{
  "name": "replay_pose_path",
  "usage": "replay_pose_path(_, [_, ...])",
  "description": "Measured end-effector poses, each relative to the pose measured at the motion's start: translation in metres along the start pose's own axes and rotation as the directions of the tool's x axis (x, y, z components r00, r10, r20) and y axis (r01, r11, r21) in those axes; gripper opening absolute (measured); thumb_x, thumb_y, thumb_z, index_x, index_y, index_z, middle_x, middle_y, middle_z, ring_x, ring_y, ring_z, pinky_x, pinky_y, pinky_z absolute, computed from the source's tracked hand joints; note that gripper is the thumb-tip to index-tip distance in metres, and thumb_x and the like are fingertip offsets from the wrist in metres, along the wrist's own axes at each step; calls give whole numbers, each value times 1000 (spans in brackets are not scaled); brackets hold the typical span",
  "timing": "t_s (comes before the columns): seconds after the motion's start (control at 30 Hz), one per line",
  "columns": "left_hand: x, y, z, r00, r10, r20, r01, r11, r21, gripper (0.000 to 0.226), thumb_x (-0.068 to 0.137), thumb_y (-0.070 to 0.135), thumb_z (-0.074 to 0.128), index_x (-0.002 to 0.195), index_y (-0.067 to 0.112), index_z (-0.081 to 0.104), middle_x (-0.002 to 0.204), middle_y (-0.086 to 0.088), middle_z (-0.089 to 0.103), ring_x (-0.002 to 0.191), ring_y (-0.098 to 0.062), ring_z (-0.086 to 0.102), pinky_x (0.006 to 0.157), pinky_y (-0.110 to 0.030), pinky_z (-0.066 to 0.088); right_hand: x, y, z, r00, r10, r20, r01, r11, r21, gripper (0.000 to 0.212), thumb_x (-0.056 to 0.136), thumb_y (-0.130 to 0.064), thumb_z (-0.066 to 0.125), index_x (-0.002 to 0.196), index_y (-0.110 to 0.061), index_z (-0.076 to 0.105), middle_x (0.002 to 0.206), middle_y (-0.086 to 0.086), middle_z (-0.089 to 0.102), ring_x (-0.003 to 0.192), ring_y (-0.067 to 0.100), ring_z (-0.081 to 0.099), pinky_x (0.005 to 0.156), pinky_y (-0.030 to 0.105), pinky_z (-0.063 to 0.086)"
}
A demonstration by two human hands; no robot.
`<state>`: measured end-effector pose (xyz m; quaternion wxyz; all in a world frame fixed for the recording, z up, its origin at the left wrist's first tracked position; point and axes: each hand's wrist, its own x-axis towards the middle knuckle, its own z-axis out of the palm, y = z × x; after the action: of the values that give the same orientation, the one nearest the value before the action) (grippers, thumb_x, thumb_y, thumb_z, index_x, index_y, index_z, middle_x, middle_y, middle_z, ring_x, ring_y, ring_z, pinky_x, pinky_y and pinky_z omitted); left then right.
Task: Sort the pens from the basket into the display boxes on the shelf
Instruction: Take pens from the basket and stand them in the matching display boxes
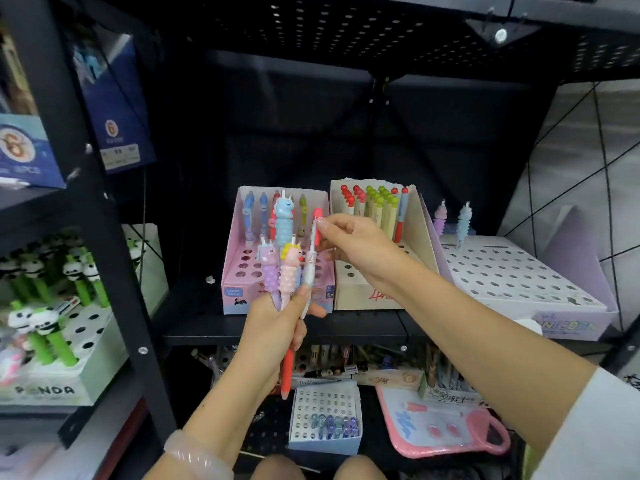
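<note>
My left hand point(277, 327) grips a bunch of pens upright in front of the shelf: a purple unicorn pen point(269, 271), a pink one point(289, 268), a blue one point(284, 220) and a red pen point(287, 372) pointing down. My right hand point(353, 244) pinches the top of a white pen with a pink cap point(313, 251) that stands in the bunch. Behind them is a pink display box point(239, 271) with several pens at its back. A beige display box point(360, 292) with red- and green-topped pens stands right of it. No basket is in view.
A lilac unicorn box point(519, 285) with two pens stands at the right of the shelf. A panda pen box point(86, 358) fills the left bay. Below the shelf are a small white box point(325, 403) of blue pens and a pink board point(440, 427). A black upright post point(114, 237) divides the bays.
</note>
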<state>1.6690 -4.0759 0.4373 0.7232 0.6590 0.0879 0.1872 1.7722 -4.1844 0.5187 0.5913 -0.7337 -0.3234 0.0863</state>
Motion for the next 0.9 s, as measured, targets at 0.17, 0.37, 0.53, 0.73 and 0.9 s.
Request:
replay_pose_path(0.17, [2,2,-28,994,-13,-113,6,998,-68,28,91,26,56,81,2,64,47,0,53,35,-7,36,36,-18,32,21,-22,5,943,-96,-318,122,991,62,20,97,-25,48,82,-18,60,75,-5,64,69,2,61,61,14,50])
replay_pose_path(0.37, [2,-1,-48,987,-30,-157,10,992,-123,26,91,23,57,94,-3,62,44,6,46,35,-7,34,35,-18,30,31,-13,36,961,-168,-220,113,964,-241,14,96,-20,49,103,-8,54,99,13,65,91,21,62,72,21,50])
replay_pose_path(0.53, [-1,-3,-56,991,-7,-132,-10,992,-129,21,90,26,58,87,7,68,46,5,46,37,-7,34,36,-18,30,36,-3,56,968,-227,-108,126,808,-575,19,94,-24,52,100,-7,58,83,1,62,78,15,60,73,28,50])
replay_pose_path(0.73, [-3,-2,-61,994,9,-108,-18,996,-82,26,90,27,58,87,4,67,46,5,47,37,-8,34,36,-17,31,38,0,61,968,-191,-163,28,725,-688,22,91,-34,58,85,-12,60,68,-4,57,63,9,54,66,28,47])
replay_pose_path(0.9, [-5,1,-53,996,3,-85,-5,1000,-28,30,90,27,58,68,8,61,45,2,46,36,-9,35,37,-19,32,24,-22,63,967,-240,-87,212,944,-252,9,92,-35,53,89,-30,60,81,-14,62,73,-6,58,63,8,44])
